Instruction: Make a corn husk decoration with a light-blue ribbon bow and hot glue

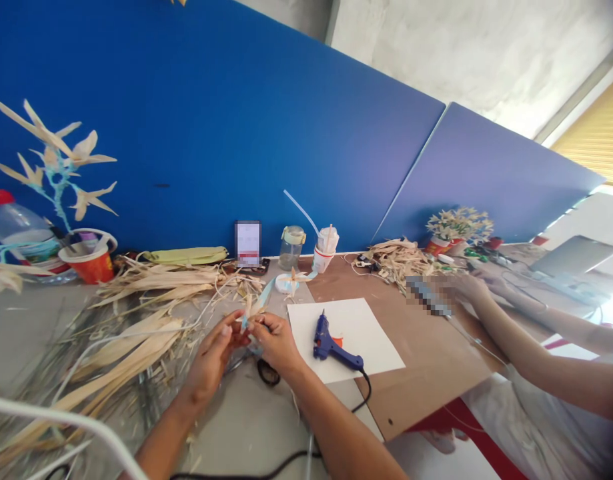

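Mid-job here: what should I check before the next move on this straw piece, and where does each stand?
1. Grip on straw piece by left hand and right hand: ok.
2. Glue gun resting on white sheet, beside right hand: ok.
3. Glue gun hot: cannot tell.
4. Cord free of right forearm: not ok, it runs under it.
5. Co-worker's hand apart from the piece: ok.

Pale dried-leaf strip (249, 313) between left hand (211, 360) and right hand (276, 343); blue plastic glue gun (331, 345) on white paper sheet (371, 333) at three o'clock; pale dried-leaf heap (136, 320) at nine o'clock.
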### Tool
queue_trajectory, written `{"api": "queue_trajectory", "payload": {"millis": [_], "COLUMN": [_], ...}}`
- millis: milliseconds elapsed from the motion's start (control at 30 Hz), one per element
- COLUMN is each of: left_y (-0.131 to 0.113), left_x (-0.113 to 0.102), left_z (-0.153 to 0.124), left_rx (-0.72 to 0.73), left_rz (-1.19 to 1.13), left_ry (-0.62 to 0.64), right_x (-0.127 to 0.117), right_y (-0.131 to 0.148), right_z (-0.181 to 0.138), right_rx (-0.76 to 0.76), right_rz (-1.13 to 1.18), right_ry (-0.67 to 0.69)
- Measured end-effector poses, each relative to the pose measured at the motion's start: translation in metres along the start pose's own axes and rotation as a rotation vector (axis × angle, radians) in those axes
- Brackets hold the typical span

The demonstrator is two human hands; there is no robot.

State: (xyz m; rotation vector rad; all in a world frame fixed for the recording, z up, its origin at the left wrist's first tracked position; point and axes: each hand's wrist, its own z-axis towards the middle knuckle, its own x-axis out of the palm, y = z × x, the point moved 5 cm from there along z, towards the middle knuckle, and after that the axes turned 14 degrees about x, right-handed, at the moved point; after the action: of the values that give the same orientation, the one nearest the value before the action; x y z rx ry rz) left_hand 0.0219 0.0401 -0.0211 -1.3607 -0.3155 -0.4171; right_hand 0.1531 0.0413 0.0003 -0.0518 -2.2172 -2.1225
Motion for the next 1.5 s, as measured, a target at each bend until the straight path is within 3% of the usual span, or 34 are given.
{"api": "queue_trajectory", "payload": {"millis": [100,233,467,1000,1500], "left_y": [-0.001,-0.003,0.0,0.011,0.004], "left_x": [0.0,0.008,0.009,0.007,0.012], "left_z": [0.002,-0.001,-0.004,-0.003,-0.003], "left_rx": [-0.108,-0.225,-0.229,-0.23,-0.215], "left_rz": [-0.118,-0.178,-0.159,-0.154,-0.225], "left_ry": [-0.03,0.07,0.148,0.05,-0.095], "right_x": [0.001,0.005,0.008,-0.005,0.0], "right_y": [-0.009,-0.01,-0.003,-0.021,-0.004], "right_z": [0.005,0.004,-0.002,0.005,-0.003], "right_rx": [0.067,0.124,0.241,0.25,0.117], "right_rz": [0.083,0.102,0.112,-0.11,-0.324], "right_ry": [0.062,0.132,0.219,0.009,-0.111]}}
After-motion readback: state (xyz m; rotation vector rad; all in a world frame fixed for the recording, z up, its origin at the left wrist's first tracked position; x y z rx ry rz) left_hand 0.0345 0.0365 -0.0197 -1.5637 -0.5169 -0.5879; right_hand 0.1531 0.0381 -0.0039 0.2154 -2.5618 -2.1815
